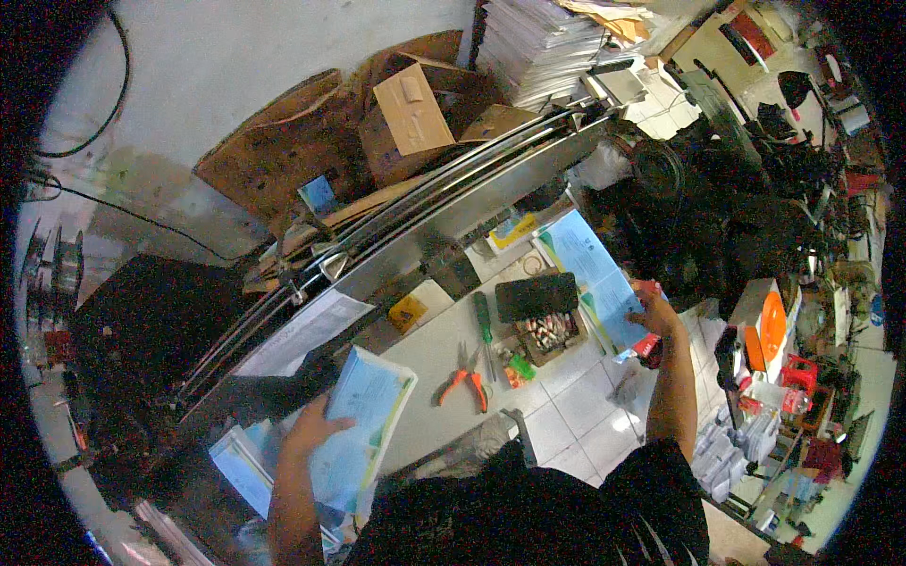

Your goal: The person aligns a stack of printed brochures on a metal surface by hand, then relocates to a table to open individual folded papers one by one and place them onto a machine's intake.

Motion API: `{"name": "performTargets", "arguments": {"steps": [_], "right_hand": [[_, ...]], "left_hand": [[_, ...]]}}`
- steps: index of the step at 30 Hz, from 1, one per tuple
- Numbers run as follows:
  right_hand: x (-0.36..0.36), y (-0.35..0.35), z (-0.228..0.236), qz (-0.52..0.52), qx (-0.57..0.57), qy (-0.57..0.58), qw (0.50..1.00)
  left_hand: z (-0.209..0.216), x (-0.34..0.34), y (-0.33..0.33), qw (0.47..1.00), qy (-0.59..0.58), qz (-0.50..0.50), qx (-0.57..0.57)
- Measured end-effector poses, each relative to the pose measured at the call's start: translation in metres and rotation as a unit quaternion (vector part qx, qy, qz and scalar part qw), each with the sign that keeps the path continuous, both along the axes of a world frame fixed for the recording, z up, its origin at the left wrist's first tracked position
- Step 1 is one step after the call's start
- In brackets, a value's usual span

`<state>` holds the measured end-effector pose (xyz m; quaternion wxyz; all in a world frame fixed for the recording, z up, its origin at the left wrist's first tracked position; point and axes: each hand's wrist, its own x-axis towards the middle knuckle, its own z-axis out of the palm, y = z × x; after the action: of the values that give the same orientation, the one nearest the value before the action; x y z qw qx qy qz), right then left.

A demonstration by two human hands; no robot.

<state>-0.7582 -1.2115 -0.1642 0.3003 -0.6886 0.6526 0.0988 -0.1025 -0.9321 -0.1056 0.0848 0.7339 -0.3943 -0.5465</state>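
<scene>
Toward the lower left, my left hand (313, 432) is closed on a stack of light-blue booklets (370, 401), its thumb lying over the top cover. On the right, my right hand (658, 313) grips the near edge of another stack of light-blue booklets (590, 259); the fingers beneath are hidden. Between the two lie pliers with orange handles (462, 382), a green-handled screwdriver (483, 321) and an open box of small items (549, 330) with a dark lid (536, 297). More blue booklets (243, 472) lie beside my left forearm.
A long metal machine rail (453, 184) runs diagonally behind the work surface. Cardboard boxes (406, 113) and a tall paper stack (543, 57) stand beyond it. A dark machine part (689, 208) is at the right, above the tiled floor (576, 415). An orange round object (773, 316) sits farther right.
</scene>
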Motion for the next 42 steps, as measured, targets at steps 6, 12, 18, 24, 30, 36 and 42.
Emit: {"name": "performTargets", "arguments": {"steps": [6, 12, 18, 24, 30, 36, 42], "right_hand": [[0.026, -0.004, 0.001, -0.064, -0.037, -0.012, 0.997], [0.047, 0.011, -0.007, -0.046, -0.243, -0.123, 0.961], [0.091, -0.04, -0.02, -0.045, -0.194, -0.11, 0.974], [0.102, -0.026, -0.004, -0.003, -0.259, -0.118, 0.959], [0.179, 0.069, 0.015, 0.056, -0.356, -0.252, 0.898], [0.291, 0.201, 0.011, 0.313, -0.292, -0.345, 0.836], [0.377, 0.281, -0.02, 0.561, -0.24, -0.258, 0.749]], "left_hand": [[-0.012, -0.003, 0.023, 0.999, -0.028, 0.008, 0.012], [-0.055, -0.01, 0.031, 0.994, 0.045, -0.092, 0.037], [-0.085, -0.013, 0.034, 0.983, 0.025, -0.171, -0.054], [-0.055, -0.025, 0.006, 0.987, 0.014, -0.159, 0.034], [-0.089, -0.033, 0.026, 0.962, -0.146, -0.165, -0.161], [-0.066, -0.051, 0.043, 0.94, -0.261, -0.103, -0.194], [0.022, -0.177, 0.084, 0.907, -0.297, -0.054, -0.293]]}}
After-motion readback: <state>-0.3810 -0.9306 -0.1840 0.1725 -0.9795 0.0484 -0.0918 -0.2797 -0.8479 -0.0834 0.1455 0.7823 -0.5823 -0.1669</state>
